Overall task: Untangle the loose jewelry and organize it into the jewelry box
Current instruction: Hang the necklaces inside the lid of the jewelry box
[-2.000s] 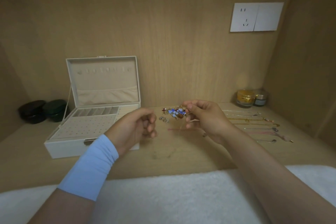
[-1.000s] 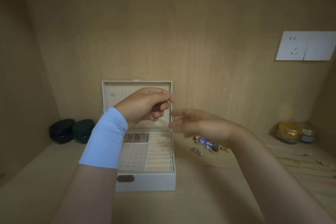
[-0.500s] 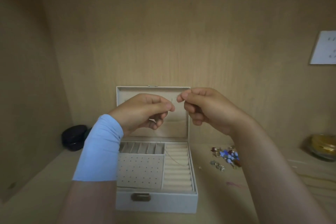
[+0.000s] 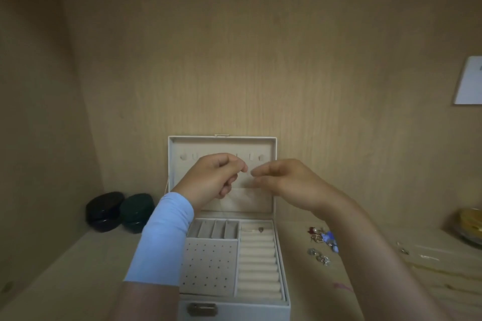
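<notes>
Hovering over jewelry box (image 4: 247, 310), left hand (image 4: 212, 180) and right hand (image 4: 287, 184) pinch fingertips.

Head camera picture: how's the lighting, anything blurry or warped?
Head view: dim, warm light, brightest on the back wall above the jewelry box; the left hand and right hand are motion-blurred; wide-angle distortion skews the wall plate at the right edge; the jar there looks soft.
</notes>
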Demonstrator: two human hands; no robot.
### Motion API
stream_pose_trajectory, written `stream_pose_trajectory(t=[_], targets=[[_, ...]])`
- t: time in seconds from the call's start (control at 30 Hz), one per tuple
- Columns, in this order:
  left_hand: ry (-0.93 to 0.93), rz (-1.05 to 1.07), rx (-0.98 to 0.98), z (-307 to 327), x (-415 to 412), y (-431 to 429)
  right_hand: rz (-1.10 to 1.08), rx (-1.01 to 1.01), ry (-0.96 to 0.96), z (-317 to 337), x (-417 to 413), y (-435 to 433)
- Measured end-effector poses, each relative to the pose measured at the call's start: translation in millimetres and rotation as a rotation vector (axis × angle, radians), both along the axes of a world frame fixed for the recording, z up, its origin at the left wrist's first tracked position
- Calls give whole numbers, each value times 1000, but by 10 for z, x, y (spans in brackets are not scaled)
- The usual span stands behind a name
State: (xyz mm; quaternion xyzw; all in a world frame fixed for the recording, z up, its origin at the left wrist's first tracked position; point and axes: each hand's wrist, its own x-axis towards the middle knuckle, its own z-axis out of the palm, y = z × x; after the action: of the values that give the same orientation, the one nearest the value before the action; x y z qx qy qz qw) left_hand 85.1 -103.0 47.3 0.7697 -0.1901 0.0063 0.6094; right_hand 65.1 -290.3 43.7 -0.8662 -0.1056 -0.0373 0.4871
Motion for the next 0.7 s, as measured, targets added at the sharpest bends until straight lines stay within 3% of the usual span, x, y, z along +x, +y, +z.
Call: stream_pose_trajectory(t=[0.17, 0.43, 0.6, 0.7], targets=[[-116, 25, 121, 25, -25, -64, 185, 291, -12, -19, 21, 119], [-159, 127, 92, 61, 78, -129, -42, 242, -67, -45, 16, 56], [-177, 248, 134, -79, 334, -193, -317, 287, -251, -166, 145, 69], [-207, 361, 199, -135, 427, -262, -490, 202, -366, -217, 247, 95]])
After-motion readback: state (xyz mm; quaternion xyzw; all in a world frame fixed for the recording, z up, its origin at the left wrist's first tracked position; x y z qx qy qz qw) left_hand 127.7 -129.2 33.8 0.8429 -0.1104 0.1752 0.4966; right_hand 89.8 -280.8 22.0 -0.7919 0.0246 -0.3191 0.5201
